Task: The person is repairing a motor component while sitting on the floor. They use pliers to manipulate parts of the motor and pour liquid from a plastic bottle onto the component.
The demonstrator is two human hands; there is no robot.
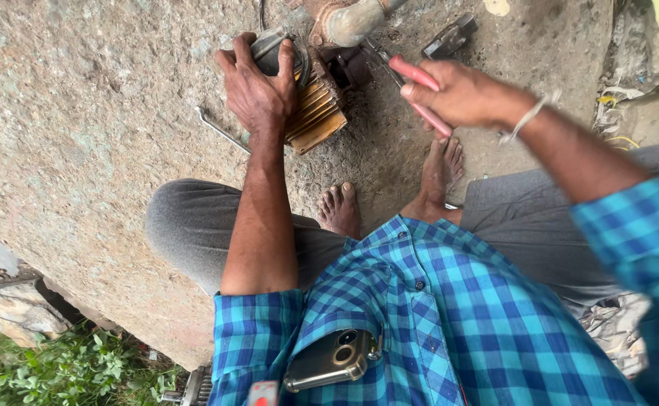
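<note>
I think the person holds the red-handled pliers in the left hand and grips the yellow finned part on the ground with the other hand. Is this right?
Not quite: the hands are swapped. The head view shows the red-handled pliers in the right hand, while the left hand grips the yellow finned part on the ground.

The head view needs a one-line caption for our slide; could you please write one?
Left hand grips a yellow finned engine part on the concrete floor while right hand holds red-handled pliers.
</note>
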